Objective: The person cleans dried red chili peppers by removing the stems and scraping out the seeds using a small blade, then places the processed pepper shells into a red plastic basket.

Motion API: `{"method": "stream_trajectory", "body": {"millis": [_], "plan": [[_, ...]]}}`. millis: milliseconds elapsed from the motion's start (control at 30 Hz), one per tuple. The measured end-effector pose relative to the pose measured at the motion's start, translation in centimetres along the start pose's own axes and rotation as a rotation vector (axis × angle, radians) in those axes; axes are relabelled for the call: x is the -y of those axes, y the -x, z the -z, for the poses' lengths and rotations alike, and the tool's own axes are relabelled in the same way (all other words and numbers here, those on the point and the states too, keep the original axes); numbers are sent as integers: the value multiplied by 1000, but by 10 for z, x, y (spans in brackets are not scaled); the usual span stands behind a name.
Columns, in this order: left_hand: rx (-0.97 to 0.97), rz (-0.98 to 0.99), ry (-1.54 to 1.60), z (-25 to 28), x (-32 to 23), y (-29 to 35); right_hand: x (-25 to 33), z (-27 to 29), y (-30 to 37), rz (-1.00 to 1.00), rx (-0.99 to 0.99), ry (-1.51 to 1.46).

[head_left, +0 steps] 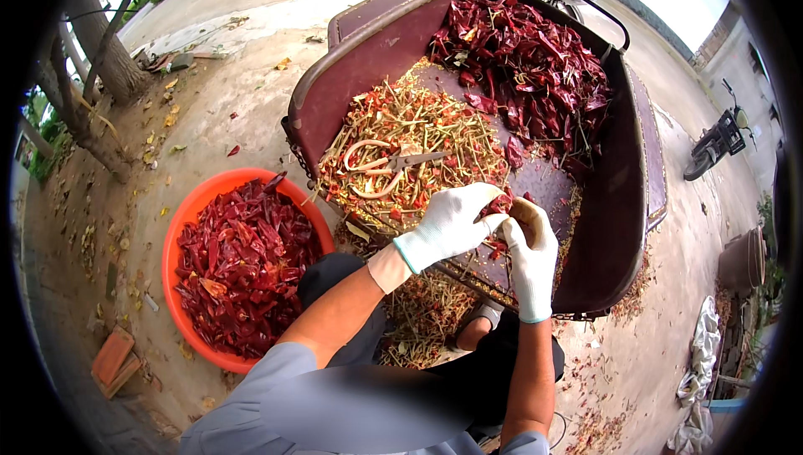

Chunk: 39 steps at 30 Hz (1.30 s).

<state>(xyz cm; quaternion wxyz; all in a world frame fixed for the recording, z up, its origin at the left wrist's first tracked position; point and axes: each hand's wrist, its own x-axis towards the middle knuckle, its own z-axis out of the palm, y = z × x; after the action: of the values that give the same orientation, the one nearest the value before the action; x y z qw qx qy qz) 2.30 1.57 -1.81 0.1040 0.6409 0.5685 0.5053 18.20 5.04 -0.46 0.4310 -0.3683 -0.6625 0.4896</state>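
White work gloves cover both my hands, which meet over the near edge of a maroon metal cart bed point(335, 91). Between the fingertips of my left hand point(447, 222) is a dried red chili pepper point(500, 204). My right hand point(531, 261) has its fingers curled in a pinch at the other end of it, partly covering it. A heap of cut chili stems point(452, 125) lies left of my hands in the bed. Scissors point(397, 162) with pale looped handles rest on that heap. Whole dried chilies point(527, 62) are piled at the bed's far right.
An orange basin point(173, 288) full of dried red chilies stands on the ground to my left. More stems point(427, 313) are scattered below the cart by my foot. Bricks point(113, 359), tree trunks point(109, 41), a parked scooter point(718, 141) and a bucket point(741, 261) stand farther out.
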Motion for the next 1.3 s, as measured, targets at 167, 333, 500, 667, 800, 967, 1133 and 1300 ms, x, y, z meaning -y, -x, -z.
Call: {"method": "stream_trajectory", "body": {"millis": [167,333,500,667,800,967,1133,1300], "plan": [[157,-35,-274,3,-4,14,7,-18,17,316,-163,508],[234,49,-163,15,-8,18,4,-18,17,55,-186,231],[330,95,-274,17,-1,21,2,-23,16,371,-198,522],[341,-5,-504,10,-2,23,-1,-24,16,121,-184,356],[105,-105,-278,8,2,24,-5,-17,13,-142,-142,-154],[107,155,200,7,-2,23,-14,-14,11,-311,-121,-801],[6,494,895,23,-11,9,-25,6,-1,-316,-253,-1094],[-22,463,1280,42,4,-1,-14,44,3,-63,-249,36]]}}
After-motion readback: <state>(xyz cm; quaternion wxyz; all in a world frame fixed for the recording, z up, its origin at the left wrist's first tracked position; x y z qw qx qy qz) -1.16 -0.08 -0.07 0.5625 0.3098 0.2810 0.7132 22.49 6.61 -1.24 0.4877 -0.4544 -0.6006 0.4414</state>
